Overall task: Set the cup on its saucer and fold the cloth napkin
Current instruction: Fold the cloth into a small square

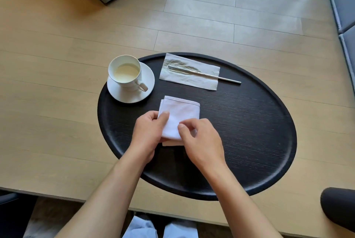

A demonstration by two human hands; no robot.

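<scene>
A white cup (pixel 124 73) holding pale milky liquid stands upright on its white saucer (pixel 148 80) at the left edge of a round black tray (pixel 249 132). The white cloth napkin (pixel 180 114) lies folded into a small square on the tray, just below the saucer. My left hand (pixel 148 134) pinches the napkin's near left edge, thumb on top. From the right, my right hand (pixel 201 141) grips its near edge with curled fingers. The napkin's near part is hidden under both hands.
A paper napkin (pixel 201 74) with a metal utensil (pixel 226 78) lying across it sits at the tray's far side. The tray rests on a light wooden table (pixel 57 103). A grey seat (pixel 345 16) is at the right, a dark object (pixel 338 207) at lower right.
</scene>
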